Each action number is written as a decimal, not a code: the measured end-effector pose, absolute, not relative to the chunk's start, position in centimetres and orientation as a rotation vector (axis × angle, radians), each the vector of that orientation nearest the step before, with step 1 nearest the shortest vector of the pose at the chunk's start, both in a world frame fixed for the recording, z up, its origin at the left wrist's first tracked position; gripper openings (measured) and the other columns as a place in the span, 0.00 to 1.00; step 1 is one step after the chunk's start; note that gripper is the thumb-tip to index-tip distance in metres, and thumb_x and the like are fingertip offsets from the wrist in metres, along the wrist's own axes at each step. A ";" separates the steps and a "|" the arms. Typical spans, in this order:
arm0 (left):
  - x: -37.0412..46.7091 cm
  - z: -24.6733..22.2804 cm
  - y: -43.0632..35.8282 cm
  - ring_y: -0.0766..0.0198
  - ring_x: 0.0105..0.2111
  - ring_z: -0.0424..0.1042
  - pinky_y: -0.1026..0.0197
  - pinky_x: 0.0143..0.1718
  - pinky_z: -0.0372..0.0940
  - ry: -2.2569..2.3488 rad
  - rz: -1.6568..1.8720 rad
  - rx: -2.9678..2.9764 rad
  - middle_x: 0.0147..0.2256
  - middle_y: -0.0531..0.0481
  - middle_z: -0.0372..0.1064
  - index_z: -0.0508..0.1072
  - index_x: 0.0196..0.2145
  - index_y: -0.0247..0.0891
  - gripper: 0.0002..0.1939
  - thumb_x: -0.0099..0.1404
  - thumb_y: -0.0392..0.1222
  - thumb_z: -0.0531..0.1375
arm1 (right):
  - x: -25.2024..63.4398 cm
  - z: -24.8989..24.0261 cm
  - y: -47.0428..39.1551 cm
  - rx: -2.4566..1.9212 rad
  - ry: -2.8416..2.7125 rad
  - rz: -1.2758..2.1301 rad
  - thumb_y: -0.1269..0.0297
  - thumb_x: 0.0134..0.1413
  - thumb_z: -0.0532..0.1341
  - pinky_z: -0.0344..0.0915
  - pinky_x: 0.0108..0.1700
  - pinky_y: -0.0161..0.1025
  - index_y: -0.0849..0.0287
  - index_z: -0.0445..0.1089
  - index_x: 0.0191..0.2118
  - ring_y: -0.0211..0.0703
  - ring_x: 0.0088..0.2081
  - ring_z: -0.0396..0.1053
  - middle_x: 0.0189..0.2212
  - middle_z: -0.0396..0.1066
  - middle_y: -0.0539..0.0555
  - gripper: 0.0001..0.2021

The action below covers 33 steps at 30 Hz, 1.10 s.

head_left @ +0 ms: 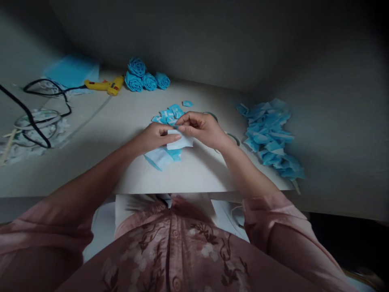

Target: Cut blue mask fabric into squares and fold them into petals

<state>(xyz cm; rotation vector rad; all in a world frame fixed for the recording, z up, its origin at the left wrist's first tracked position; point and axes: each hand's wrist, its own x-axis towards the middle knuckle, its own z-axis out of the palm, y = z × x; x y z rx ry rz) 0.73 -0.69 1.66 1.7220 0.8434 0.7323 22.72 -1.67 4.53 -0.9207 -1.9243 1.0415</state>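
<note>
A small white-faced piece of fabric or paper (186, 141) is held between my two hands over the table. My left hand (153, 138) pinches its left side, thumb lying on top. At its upper edge, the fingertips of my right hand (204, 127) are closed, with a bit of blue showing under them. Below lie blue and white pieces (162, 158), partly covered by the held one. Just behind my hands is a small pile of cut blue scraps (168, 113), with one loose scrap (187, 104) beyond it. Rings of tape or wire (233, 138) show partly behind my right wrist.
Several blue rosettes (149, 82) stand at the back beside a yellow glue gun (111, 85) with a black cord. A blue sheet (73, 71) lies at back left. White scraps (39, 142) fill the left side; a heap of blue pieces (270, 136) is on the right.
</note>
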 end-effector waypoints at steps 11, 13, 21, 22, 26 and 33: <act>1.3 0.9 -0.1 0.68 0.22 0.65 0.64 0.24 0.57 0.836 1.057 1.134 0.21 0.52 0.68 0.76 0.25 0.34 0.20 0.50 0.54 0.75 | 24.5 1.2 -2.5 -0.884 -1.818 0.884 0.48 0.63 0.68 0.73 0.58 0.47 0.48 0.73 0.58 0.49 0.58 0.76 0.55 0.78 0.56 0.22; 1.3 0.9 -0.1 0.68 0.23 0.65 0.64 0.24 0.58 0.835 1.052 1.132 0.22 0.52 0.68 0.76 0.25 0.34 0.20 0.49 0.54 0.75 | 24.2 0.6 -2.5 -0.907 -1.802 0.900 0.48 0.59 0.71 0.75 0.57 0.46 0.48 0.76 0.56 0.48 0.56 0.76 0.54 0.78 0.55 0.21; 1.3 0.5 -0.1 0.71 0.21 0.61 0.65 0.23 0.54 0.907 0.995 1.200 0.21 0.54 0.67 0.80 0.29 0.33 0.17 0.52 0.51 0.74 | 23.0 0.1 -2.5 -0.978 -1.643 0.953 0.43 0.53 0.73 0.73 0.46 0.42 0.55 0.79 0.36 0.42 0.39 0.76 0.35 0.79 0.52 0.19; 1.3 0.5 -0.1 0.71 0.21 0.62 0.65 0.23 0.54 0.907 1.003 1.220 0.21 0.53 0.67 0.79 0.28 0.33 0.17 0.53 0.51 0.74 | 22.9 0.0 -2.5 -0.979 -1.603 0.984 0.42 0.52 0.74 0.73 0.44 0.41 0.56 0.79 0.35 0.41 0.37 0.74 0.34 0.79 0.51 0.20; 1.3 0.6 -0.1 0.70 0.22 0.65 0.66 0.23 0.57 0.910 1.019 1.282 0.23 0.52 0.71 0.79 0.30 0.33 0.20 0.53 0.54 0.74 | 22.6 -0.4 -2.4 -0.969 -1.448 1.142 0.40 0.48 0.75 0.73 0.37 0.37 0.56 0.77 0.36 0.38 0.34 0.71 0.32 0.76 0.50 0.23; 1.4 0.9 -0.3 0.68 0.24 0.68 0.65 0.24 0.61 0.856 0.956 1.270 0.25 0.50 0.72 0.77 0.35 0.33 0.19 0.63 0.55 0.69 | 22.3 -0.5 -2.5 -0.972 -1.421 1.173 0.43 0.48 0.76 0.74 0.35 0.36 0.57 0.77 0.35 0.37 0.33 0.69 0.31 0.74 0.50 0.21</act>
